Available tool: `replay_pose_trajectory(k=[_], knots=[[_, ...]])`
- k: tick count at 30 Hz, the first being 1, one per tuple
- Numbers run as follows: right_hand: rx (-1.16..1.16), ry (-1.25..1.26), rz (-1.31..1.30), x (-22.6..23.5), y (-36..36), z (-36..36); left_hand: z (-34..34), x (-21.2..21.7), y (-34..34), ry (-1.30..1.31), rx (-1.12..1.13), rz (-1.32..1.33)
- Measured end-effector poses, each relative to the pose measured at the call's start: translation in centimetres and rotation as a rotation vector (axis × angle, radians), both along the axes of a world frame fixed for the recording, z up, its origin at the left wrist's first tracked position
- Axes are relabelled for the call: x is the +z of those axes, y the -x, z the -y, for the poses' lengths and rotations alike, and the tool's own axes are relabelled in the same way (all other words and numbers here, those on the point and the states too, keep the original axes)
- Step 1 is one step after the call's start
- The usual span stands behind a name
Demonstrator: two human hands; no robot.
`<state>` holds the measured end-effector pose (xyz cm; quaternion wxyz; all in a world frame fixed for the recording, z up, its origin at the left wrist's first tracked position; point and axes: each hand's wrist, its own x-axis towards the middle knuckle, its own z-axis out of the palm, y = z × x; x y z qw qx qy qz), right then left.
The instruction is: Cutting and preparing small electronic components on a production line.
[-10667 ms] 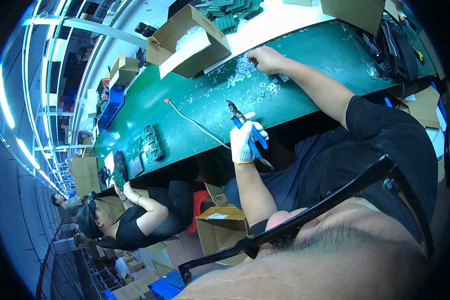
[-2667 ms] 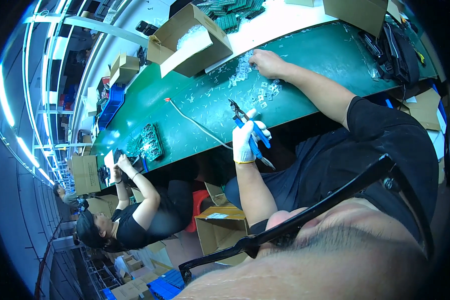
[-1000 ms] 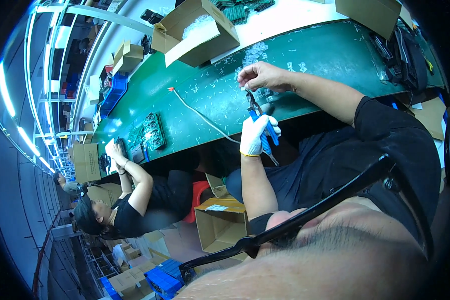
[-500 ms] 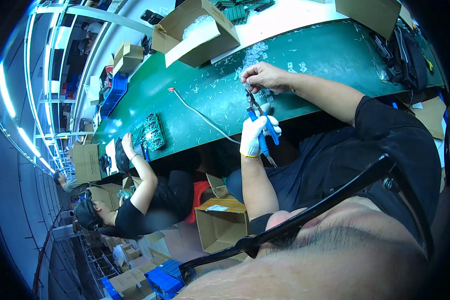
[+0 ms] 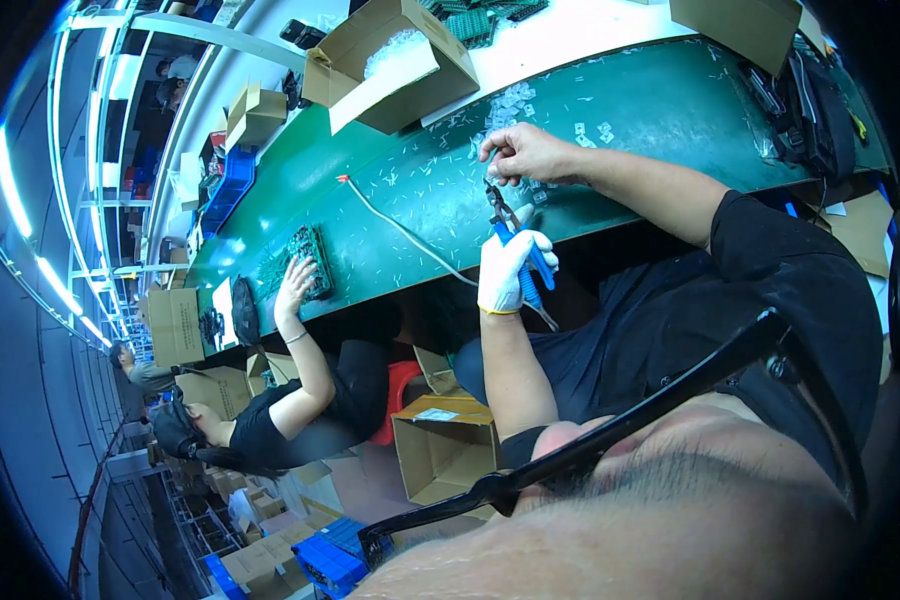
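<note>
My left hand, in a white glove with a yellow cuff edge, is wrapped round a pair of blue-handled nippers. Their dark jaws point up at the fingertips of my bare right hand. The thumb and forefinger of that right hand are pinched together just above the jaws; what is between them is too small to make out. Beyond the right hand, small clear plastic pieces lie heaped on the green tabletop. More clear pieces rest to its right.
Thin clear scraps litter the table. A grey hose with a red tip crosses its near edge. Behind stands an open carton; a black bag lies far right. At left, a co-worker reaches toward green parts. Below is an open carton.
The nippers and my gloved hand have shifted and tilted slightly; my right hand stays almost in place. The co-worker's hand has moved right onto the green parts.
</note>
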<state>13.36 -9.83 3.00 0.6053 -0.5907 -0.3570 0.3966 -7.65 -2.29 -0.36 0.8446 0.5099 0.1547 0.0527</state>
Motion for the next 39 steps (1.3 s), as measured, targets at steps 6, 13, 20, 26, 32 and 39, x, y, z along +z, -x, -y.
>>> replay_pose_trajectory(k=[6,13,20,26,32,39], knots=[[-0.021,-0.017,0.024,0.2,-0.4,0.4,0.8,2.1,-0.7,-0.102,0.035,-0.125],[-0.04,-0.013,-0.014,0.1,-0.8,0.2,0.3,1.2,-0.5,0.005,0.128,-0.067],[0.083,0.246,0.795,0.0,-3.0,0.8,-0.7,-0.4,-0.4,0.122,0.12,0.0],[-0.347,0.252,0.941,-1.8,-6.8,0.9,-0.6,-0.3,0.0,0.145,0.103,0.047],[-0.446,0.341,1.04,-4.4,-8.6,1.1,-0.6,-0.3,0.0,0.088,0.046,0.028],[-0.382,0.342,1.073,-4.2,-8.8,0.5,-0.3,0.2,-0.1,0.1,0.074,0.044]])
